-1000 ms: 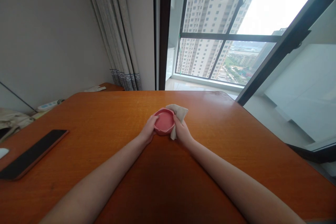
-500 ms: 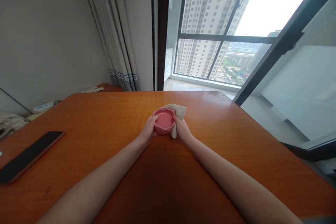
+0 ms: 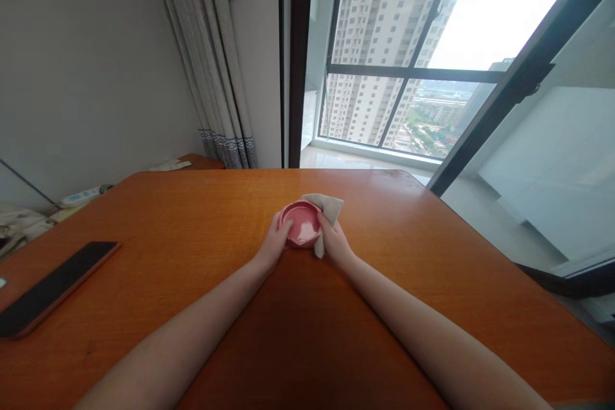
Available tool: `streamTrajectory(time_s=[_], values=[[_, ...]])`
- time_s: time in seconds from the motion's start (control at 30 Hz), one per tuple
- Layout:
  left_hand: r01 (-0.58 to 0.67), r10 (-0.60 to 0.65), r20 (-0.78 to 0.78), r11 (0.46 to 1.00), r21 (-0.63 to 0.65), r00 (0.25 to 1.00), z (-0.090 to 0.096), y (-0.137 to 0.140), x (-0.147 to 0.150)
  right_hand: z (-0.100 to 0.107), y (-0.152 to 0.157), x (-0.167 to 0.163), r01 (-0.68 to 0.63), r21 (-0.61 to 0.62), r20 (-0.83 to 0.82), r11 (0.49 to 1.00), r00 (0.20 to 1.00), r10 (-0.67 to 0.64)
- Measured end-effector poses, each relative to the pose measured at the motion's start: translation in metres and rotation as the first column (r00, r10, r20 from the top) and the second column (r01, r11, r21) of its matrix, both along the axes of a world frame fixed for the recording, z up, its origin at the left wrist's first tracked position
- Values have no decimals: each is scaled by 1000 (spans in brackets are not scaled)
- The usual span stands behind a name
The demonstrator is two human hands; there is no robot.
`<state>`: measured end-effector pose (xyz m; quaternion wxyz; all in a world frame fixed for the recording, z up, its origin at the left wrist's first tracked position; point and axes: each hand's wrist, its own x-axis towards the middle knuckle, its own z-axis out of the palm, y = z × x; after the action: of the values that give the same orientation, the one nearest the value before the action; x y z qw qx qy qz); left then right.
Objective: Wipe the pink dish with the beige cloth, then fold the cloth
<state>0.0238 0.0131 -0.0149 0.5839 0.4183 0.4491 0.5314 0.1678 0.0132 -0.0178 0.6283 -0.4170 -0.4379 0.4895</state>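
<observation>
Between my two hands is a small pink dish (image 3: 303,225) with a raised rim, its inside facing me and catching a bright reflection. My left hand (image 3: 275,240) grips its left side, the thumb over the rim and the fingers hidden behind. At the right side my right hand (image 3: 337,243) holds a light grey cloth (image 3: 331,206) against the dish, with the thumb near the rim. One end of the cloth sticks up at the back right and another hangs below. Whether the dish touches the table cannot be made out.
The brown wooden table (image 3: 202,218) spreads around my arms. A dark, flat, phone-like slab (image 3: 52,288) lies at its left. Past the far edge are a grey curtain (image 3: 211,51) and a large window (image 3: 408,70); a white power strip (image 3: 81,196) sits beyond the left edge.
The dish has tilted so its inside faces me more and shows a reflection. My left thumb reaches a little farther over the rim. The right hand still holds the cloth against it.
</observation>
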Motion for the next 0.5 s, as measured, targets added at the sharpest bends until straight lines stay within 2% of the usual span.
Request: streamTrajectory(time_s=[0.1, 0.13, 0.2, 0.27, 0.37, 0.5], values=[[-89, 93, 129, 995, -38, 987, -3, 2, 1, -5, -6, -12, -42, -244, -180, 969, 984, -3], [-98, 108, 184, 993, -65, 977, -3, 1, 2, -7, -8, -17, -78, -282, -249, 956, 969, 5], [-116, 136, 258, 989, -89, 957, -2, 0, 3, -10, -13, -26, -147, -272, -351, 951, 935, 44], [-145, 150, 259, 989, -37, 954, -1, 0, 3, -12, -15, -30, -162, -234, -390, 959, 919, 60], [-129, 118, 187, 990, 50, 975, -2, 4, 0, -10, -12, -25, -112, -231, -365, 966, 931, 20], [-64, 63, 33, 998, 5, 997, -3, 10, -4, -6, -5, -12, -17, -227, -241, 974, 970, -39]])
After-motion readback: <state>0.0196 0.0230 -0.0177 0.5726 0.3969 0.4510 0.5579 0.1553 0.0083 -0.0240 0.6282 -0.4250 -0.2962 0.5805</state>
